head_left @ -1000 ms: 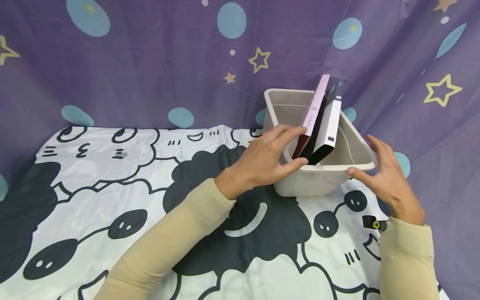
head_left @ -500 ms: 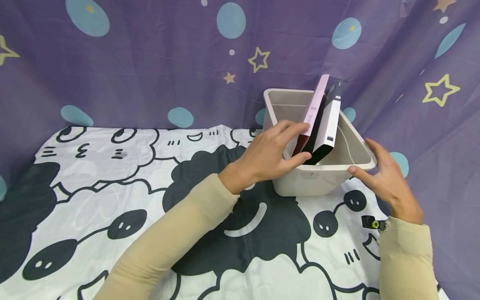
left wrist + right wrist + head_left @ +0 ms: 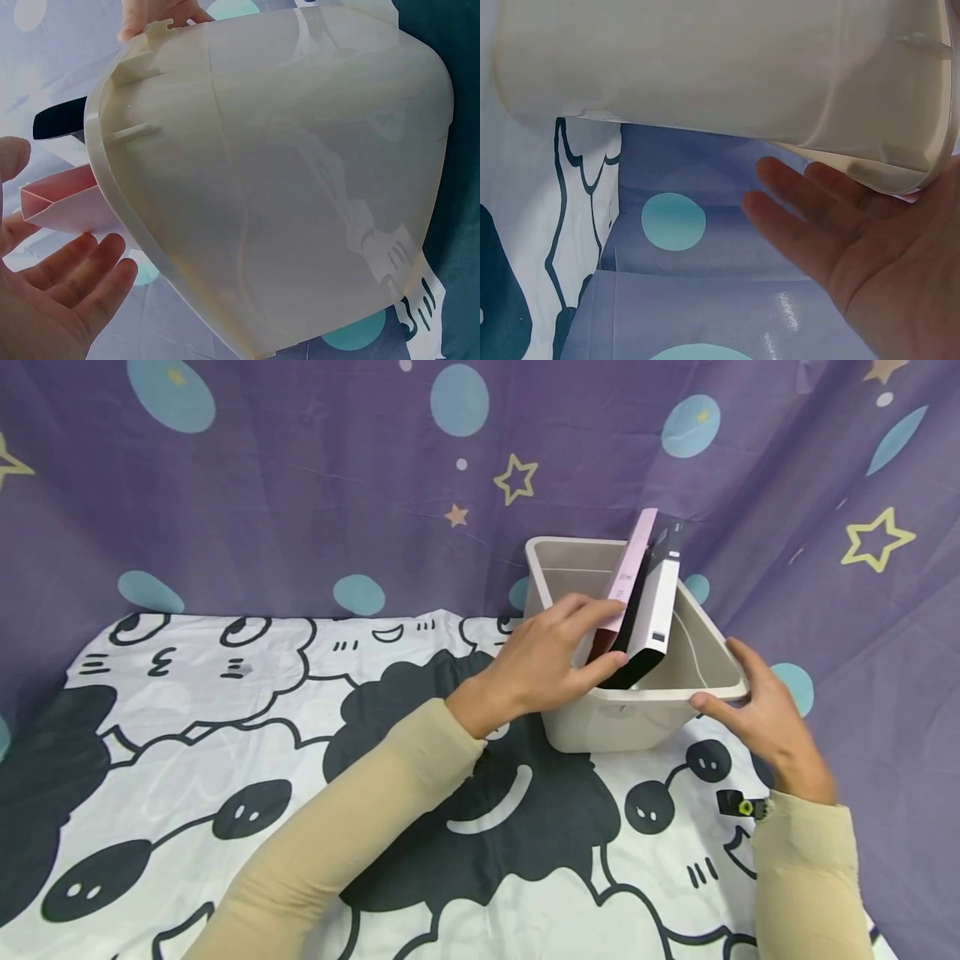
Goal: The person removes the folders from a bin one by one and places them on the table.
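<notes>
A beige plastic bin (image 3: 622, 727) stands at the right, by the curtain. Two book-shaped boxes lean side by side in it, sticking out above the rim: one with a pink spine (image 3: 630, 575), the other with a white-and-black spine (image 3: 654, 610). My left hand (image 3: 536, 664) reaches over the bin's left rim. Its index fingertip touches the pink box, and the thumb lies near the lower end of both boxes. In the left wrist view, its fingers spread loosely beside the pink box (image 3: 64, 201). My right hand (image 3: 765, 714) holds the bin's near right corner, thumb on the front rim, fingers along the side.
A white-and-black cartoon sheep cloth (image 3: 285, 827) covers the surface under the bin. Behind and to the right hangs a purple curtain (image 3: 300, 485) with stars and blue ovals. Part of a small black device (image 3: 738, 804) shows at the right wrist.
My left hand has shifted slightly right and farther up along the pink box. The right hand stays at the bin's corner. The bin and both boxes look unmoved.
</notes>
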`<state>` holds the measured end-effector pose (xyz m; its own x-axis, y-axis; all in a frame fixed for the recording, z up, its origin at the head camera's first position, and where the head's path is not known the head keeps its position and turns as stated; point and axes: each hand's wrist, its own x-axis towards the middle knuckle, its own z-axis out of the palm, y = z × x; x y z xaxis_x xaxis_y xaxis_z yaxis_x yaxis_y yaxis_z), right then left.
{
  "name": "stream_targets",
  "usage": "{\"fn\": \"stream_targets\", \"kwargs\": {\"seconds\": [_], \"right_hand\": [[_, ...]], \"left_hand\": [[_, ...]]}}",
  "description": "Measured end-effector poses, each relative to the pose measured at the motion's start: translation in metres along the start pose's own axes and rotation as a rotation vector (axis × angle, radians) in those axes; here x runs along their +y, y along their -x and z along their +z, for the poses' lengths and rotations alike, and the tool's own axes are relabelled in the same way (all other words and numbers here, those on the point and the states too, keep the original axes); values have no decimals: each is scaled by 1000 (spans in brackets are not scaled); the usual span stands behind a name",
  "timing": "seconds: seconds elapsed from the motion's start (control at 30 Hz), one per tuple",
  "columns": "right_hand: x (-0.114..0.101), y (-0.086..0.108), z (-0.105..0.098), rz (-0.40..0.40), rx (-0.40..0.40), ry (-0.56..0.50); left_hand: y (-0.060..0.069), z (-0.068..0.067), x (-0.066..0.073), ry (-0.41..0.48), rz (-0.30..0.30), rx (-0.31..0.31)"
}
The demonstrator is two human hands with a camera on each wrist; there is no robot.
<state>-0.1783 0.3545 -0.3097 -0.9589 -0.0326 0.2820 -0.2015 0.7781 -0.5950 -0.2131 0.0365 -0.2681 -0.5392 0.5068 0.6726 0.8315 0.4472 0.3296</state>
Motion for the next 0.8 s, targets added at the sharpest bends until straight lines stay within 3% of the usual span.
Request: {"fn": "stream_targets", "kwargs": {"seconds": [0.27,0.53,0.8], "right_hand": [[-1,-2,5,-10,69,6],[-1,-3,8,-15,84,-21],[-1,-4,9,-6,79,-43]], "left_hand": [[-4,2,-1,19,-30,-17],[-9,0,-3,13,-63,-40],[-18,-3,-4,-14,-134,-125]]}}
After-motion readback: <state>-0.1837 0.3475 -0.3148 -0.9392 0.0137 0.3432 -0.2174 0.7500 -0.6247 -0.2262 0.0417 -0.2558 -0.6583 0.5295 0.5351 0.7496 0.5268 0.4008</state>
